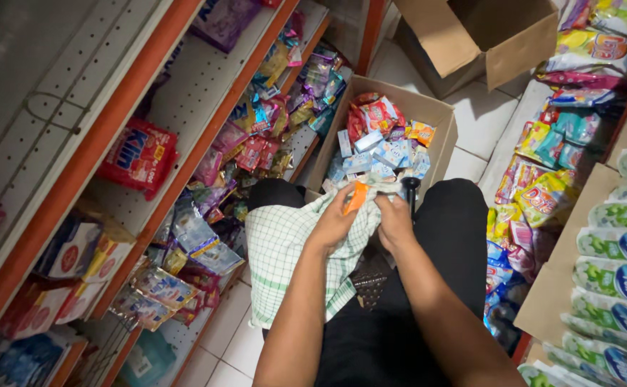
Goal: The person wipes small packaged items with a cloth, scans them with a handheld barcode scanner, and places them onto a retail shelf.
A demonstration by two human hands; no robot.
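My left hand (pixel 336 221) grips a small orange packet (pixel 357 196) wrapped in a white and green checked cloth (pixel 279 251) that lies over my left knee. My right hand (pixel 395 219) holds the cloth's upper edge beside the packet, fingers closed on the fabric. Both hands meet just in front of an open cardboard box (pixel 439 118) filled with several small packets in red, blue and orange. My legs in black trousers show below the hands.
Orange-edged shelves (pixel 184 172) on the left carry sachets and red packs. A second open cardboard box (pixel 471 43) stands farther back on the white tile floor. Stacked detergent bags (pixel 542 193) and green-and-blue pouches (pixel 621 272) line the right side. A black handle (pixel 410 188) stands by my right knee.
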